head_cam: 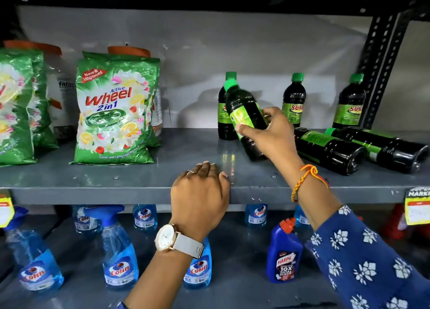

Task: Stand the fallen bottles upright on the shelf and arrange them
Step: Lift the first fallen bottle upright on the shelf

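Note:
My right hand (pixel 272 134) grips a dark bottle (pixel 244 108) with a green cap and green label, tilted to the left just above the grey shelf (pixel 116 178). Right behind it stands another such bottle (pixel 222 120), partly hidden. Two more stand upright at the back, one in the middle (pixel 294 99) and one by the post (pixel 350 101). Two bottles lie on their sides at the right, the nearer (pixel 330 149) and the farther (pixel 384 146). My left hand (pixel 201 190) rests on the shelf's front edge, fingers on the shelf top, holding nothing.
Green detergent bags (pixel 116 113) stand at the shelf's left, with jars behind. A perforated black post (pixel 381 62) rises at the right. On the lower shelf stand blue spray bottles (pixel 118 257) and a blue toilet cleaner bottle (pixel 285 253). Price tags (pixel 417 206) hang from the edge.

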A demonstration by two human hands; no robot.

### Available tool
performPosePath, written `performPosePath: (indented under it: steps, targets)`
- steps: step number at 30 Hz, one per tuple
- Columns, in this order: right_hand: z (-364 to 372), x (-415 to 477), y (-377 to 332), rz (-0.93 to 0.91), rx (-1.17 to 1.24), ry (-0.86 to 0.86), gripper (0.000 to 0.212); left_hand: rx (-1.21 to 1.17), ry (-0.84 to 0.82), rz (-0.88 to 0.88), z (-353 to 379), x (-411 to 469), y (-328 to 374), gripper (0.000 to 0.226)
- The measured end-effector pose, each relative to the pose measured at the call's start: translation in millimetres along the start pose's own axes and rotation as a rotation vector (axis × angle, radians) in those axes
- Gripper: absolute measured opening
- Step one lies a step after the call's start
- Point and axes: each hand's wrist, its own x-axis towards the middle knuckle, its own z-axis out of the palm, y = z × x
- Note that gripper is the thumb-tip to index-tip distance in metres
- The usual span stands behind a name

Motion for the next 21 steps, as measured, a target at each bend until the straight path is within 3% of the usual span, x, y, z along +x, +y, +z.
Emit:
performPosePath:
  steps: [6,16,21]
  targets:
    - [9,-18,4,0.049,0.217,0.042,0.063,-0.007,-0.004,-0.023,-2,-2,3,0.041]
    - [6,-31,10,-0.020,0.126,-0.045,0.072,-0.013,0.016,-0.036,-3,-3,5,0.044]
    - [16,-35,0,-0.075,-0.118,0.090,0.115,-0.011,0.029,-0.042,-2,-2,6,0.044]
